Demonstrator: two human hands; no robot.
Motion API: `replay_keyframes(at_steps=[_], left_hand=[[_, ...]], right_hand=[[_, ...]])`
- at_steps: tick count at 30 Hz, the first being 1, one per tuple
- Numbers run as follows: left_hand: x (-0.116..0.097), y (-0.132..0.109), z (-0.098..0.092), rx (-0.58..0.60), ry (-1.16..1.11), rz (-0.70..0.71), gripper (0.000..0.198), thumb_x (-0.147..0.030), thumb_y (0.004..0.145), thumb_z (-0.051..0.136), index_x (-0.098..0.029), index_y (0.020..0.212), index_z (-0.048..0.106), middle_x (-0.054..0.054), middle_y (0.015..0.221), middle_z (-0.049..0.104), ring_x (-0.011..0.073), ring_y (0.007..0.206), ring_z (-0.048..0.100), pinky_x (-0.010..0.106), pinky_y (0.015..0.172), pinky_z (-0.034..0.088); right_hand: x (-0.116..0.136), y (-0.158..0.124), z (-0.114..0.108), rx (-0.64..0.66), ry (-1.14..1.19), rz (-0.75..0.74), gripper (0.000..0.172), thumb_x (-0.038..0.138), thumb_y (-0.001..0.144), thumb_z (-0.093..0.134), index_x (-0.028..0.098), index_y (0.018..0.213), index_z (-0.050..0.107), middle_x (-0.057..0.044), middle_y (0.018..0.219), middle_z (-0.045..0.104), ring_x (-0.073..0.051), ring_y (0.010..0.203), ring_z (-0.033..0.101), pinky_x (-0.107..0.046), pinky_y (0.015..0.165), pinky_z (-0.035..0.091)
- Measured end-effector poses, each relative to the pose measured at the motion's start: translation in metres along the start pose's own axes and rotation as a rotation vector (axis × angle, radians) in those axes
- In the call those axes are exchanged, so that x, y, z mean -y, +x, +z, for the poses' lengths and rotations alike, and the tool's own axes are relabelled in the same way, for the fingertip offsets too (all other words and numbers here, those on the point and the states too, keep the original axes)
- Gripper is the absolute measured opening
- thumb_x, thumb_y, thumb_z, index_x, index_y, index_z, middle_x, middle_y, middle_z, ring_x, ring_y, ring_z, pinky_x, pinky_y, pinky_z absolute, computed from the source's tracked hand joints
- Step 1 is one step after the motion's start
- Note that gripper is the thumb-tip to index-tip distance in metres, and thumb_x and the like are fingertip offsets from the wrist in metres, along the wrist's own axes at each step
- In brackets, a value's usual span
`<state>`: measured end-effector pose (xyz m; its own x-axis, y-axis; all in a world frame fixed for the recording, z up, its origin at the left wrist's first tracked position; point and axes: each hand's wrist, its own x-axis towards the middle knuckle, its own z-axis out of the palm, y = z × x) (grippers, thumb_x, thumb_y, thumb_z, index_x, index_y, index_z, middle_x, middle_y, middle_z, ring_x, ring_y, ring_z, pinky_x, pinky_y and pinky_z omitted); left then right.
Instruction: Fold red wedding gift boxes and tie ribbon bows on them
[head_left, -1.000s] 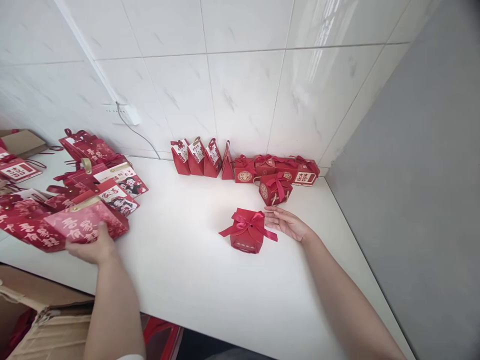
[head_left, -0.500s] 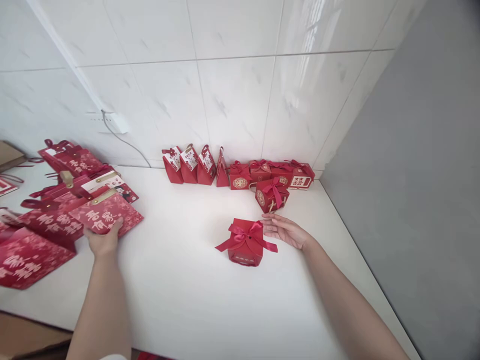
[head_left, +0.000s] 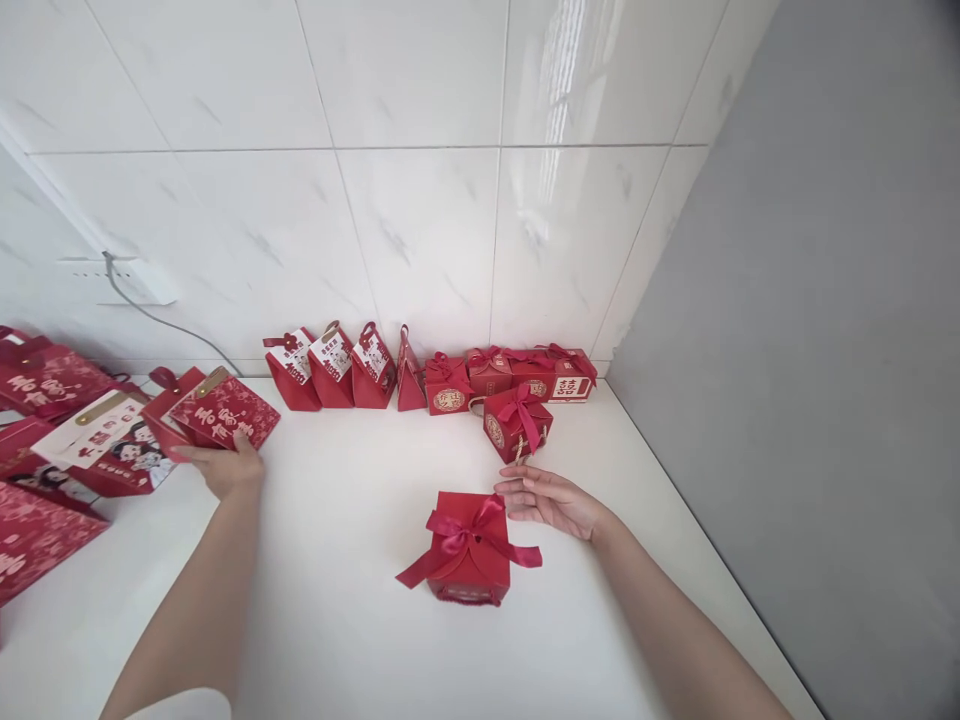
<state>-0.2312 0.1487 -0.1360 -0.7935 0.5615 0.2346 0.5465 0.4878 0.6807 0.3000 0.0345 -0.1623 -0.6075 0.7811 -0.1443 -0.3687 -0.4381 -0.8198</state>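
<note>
My left hand [head_left: 229,468] is closed around the lower edge of a red gift bag [head_left: 229,412] with white characters and a gold strip. Another red bag with a ribbon handle [head_left: 166,405] sits against its left side; whether I grip that one too I cannot tell. My right hand [head_left: 551,502] holds nothing, its fingers stretched out and slightly apart. It is just right of a red gift box [head_left: 471,560] topped with a satin bow. Close behind those fingers stands a smaller red box with rope handles [head_left: 517,425].
Several triangular red boxes [head_left: 330,370] line the tiled wall, followed by square red boxes with bows [head_left: 450,385]. More red gift bags [head_left: 112,445] pile up on the left. A grey panel [head_left: 787,350] bounds the white table's [head_left: 352,600] right side. A cable runs from a socket [head_left: 124,278].
My left hand has brought the red bag rightward and away from the pile, uncovering a bag with a white flap. The view has shifted. My right hand stays beside the bowed box.
</note>
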Motion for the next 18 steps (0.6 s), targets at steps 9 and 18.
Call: replay_keyframes(at_steps=[9,18], left_hand=[[-0.047,0.004,0.018,0.237,0.013,0.187,0.055,-0.028,0.088,0.043,0.003,0.133,0.038,0.029,0.14,0.039,0.0367,0.135,0.034,0.056,0.111,0.02],[-0.084,-0.158,-0.022,1.025,-0.453,0.643,0.059,-0.06,0.091,0.034,-0.023,0.136,0.046,0.011,0.141,0.046,0.027,0.132,0.042,0.046,0.112,0.03]], right_hand=[[-0.001,0.006,-0.004,0.022,0.031,-0.005,0.037,0.03,0.09,0.059,0.017,0.125,0.055,-0.016,0.13,0.057,-0.024,0.116,0.059,-0.044,0.099,0.045],[0.001,0.004,0.003,-0.104,-0.031,-0.085,0.037,0.034,0.084,0.066,0.018,0.117,0.06,-0.013,0.124,0.061,-0.024,0.111,0.062,-0.044,0.099,0.044]])
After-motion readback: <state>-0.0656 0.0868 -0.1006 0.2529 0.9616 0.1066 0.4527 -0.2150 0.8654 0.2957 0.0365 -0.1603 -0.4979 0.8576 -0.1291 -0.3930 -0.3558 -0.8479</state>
